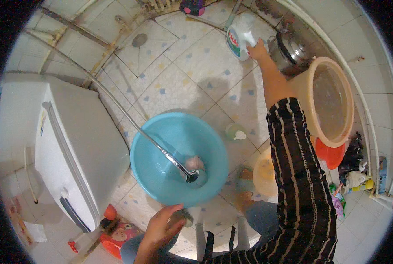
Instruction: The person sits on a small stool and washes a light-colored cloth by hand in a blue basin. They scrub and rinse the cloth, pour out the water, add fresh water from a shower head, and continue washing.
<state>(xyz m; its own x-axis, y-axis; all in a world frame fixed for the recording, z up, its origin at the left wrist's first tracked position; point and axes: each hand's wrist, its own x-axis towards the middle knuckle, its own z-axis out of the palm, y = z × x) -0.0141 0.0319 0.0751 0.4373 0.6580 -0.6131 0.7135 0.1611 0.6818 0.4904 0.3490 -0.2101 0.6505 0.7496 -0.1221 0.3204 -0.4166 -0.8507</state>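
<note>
My right hand [258, 50] reaches far forward and grips the handle of a white laundry detergent bottle [241, 39] on the tiled floor. Below it, a blue plastic basin [150, 132] stands in front of me. A chrome shower head [191, 175] on a metal hose hangs into the basin, over a small pinkish item [194, 163] that I cannot make out clearly. My left hand [163, 224] is by the near rim of the basin, fingers apart. Behind its fingers shows a dark, rounded thing [183, 218], perhaps footwear.
A white appliance [84, 148] stands at left. On the right are a metal pot [289, 51], a tall peach bucket [348, 109], a red basin [331, 153] and a small yellowish basin [264, 173], partly behind my sleeve. A capped container [235, 132] sits beside the blue basin. A floor drain [139, 40] lies ahead.
</note>
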